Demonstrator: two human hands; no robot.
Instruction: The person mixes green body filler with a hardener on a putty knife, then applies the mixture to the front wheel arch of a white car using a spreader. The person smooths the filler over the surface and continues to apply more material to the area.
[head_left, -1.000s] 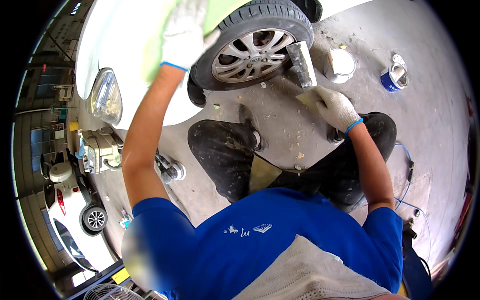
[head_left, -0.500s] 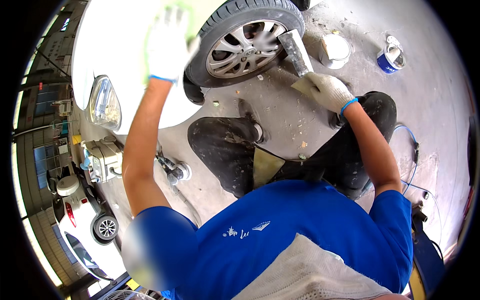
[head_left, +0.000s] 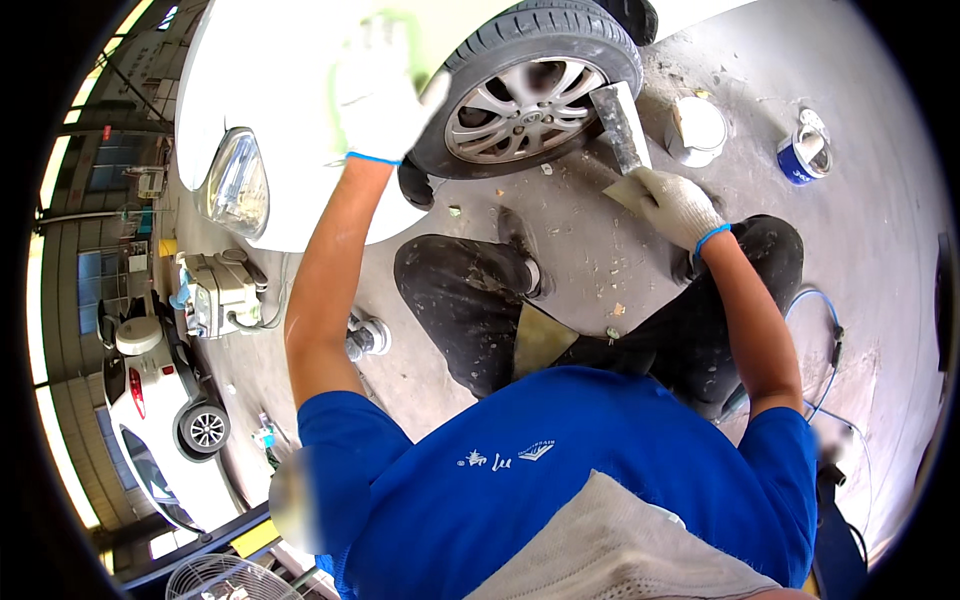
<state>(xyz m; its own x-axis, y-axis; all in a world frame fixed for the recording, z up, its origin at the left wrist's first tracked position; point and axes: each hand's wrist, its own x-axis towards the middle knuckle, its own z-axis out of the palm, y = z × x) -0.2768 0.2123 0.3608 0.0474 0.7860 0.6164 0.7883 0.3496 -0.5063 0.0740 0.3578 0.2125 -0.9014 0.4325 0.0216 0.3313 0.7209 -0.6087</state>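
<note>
My left hand (head_left: 385,95), in a bright white glove, rests open with fingers stretched out on the white car's pale front panel (head_left: 260,60), beside the headlight (head_left: 233,185); its fingertips are washed out. My gloved right hand (head_left: 672,208) is closed on a tan sheet of sandpaper (head_left: 622,192), at the lower end of a long grey-white block (head_left: 622,125) beside the front wheel (head_left: 525,117); whether it grips the block too, I cannot tell. Another tan sheet (head_left: 540,335) lies between my dark-trousered knees.
A white bucket (head_left: 697,140) and blue-and-white can (head_left: 803,158) stand right of the wheel. A round power tool (head_left: 370,337) and grey machine (head_left: 218,295) are at left, hoses (head_left: 830,340) at right. A second white car (head_left: 160,420) and wire fan (head_left: 225,585) appear behind.
The whole view shifts back and forth slightly. My left hand now sits a little lower on the panel than a second ago; my right hand stays near the block's lower end.
</note>
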